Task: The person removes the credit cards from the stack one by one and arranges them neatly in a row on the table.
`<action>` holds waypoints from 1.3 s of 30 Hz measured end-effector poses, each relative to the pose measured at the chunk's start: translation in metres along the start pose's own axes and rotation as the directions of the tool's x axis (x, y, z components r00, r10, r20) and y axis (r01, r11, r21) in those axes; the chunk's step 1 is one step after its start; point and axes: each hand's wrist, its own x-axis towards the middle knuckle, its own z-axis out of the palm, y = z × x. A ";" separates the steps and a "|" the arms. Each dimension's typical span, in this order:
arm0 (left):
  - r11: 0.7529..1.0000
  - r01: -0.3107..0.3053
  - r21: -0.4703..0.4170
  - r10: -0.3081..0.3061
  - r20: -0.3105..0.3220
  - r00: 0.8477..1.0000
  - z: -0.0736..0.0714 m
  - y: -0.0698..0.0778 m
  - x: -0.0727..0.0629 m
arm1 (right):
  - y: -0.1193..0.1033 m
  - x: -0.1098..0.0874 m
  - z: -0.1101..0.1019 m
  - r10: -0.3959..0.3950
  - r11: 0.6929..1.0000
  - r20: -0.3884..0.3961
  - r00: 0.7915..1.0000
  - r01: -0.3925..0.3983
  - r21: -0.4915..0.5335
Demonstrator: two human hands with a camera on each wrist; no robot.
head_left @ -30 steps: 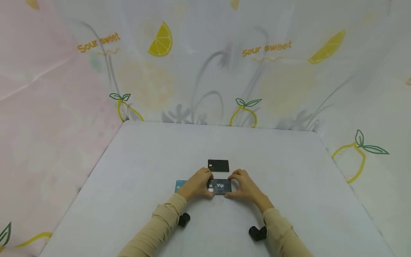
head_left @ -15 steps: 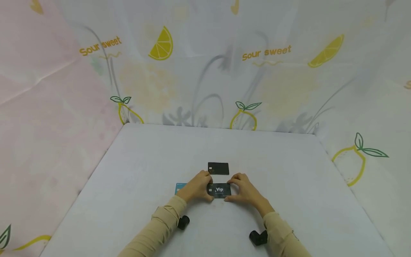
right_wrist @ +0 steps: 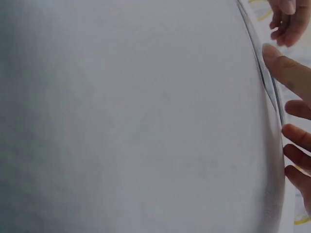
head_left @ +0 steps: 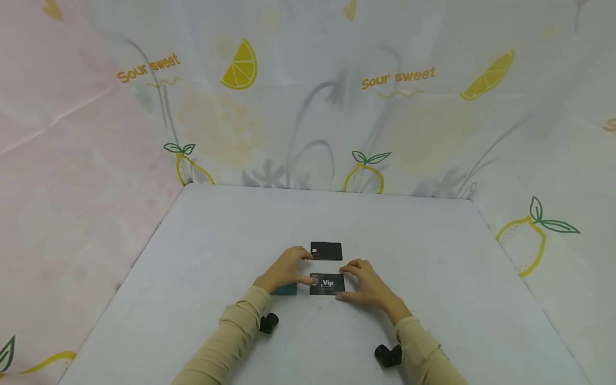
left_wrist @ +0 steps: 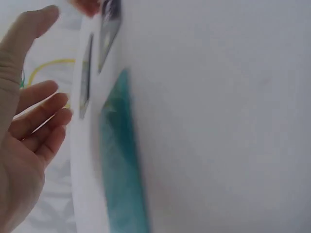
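A dark card printed "Vip" (head_left: 332, 287) lies on the white table. Along its right end, my right hand (head_left: 368, 286) has thumb and index fingertips right at opposite long edges, fingers spread. My left hand (head_left: 284, 270) is raised over the left side, fingers apart with nothing between them; its thumb overlaps the Vip card's left end in the head view. Beyond the Vip card is a black card (head_left: 328, 250). A teal card (left_wrist: 124, 170) lies under the left hand, partly hidden by it in the head view. In the right wrist view, the thumb (right_wrist: 271, 54) meets the card's edge.
The white table (head_left: 414, 240) meets a back wall covering (head_left: 308, 117) printed with lemons and "Sour sweet". A pinkish side covering (head_left: 72, 214) stands on the left. Black pieces (head_left: 387, 355) show beside both sleeves.
My left hand has let go of the Vip card's left end and moved up and left, its fingers spreading. The right hand and the cards keep nearly the same places.
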 end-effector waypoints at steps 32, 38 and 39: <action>0.955 0.168 0.246 -0.195 0.093 0.976 -0.003 -0.016 0.060 | 0.021 0.075 -0.012 0.195 0.981 0.080 0.977 -0.193 -0.031; 0.968 0.152 0.199 -0.169 0.071 0.983 -0.003 -0.018 0.055 | 0.023 0.076 -0.008 0.212 0.977 0.082 0.974 -0.208 -0.053; 0.970 0.150 0.194 -0.166 0.070 0.984 -0.003 -0.019 0.055 | 0.023 0.076 -0.007 0.210 0.977 0.082 0.974 -0.207 -0.048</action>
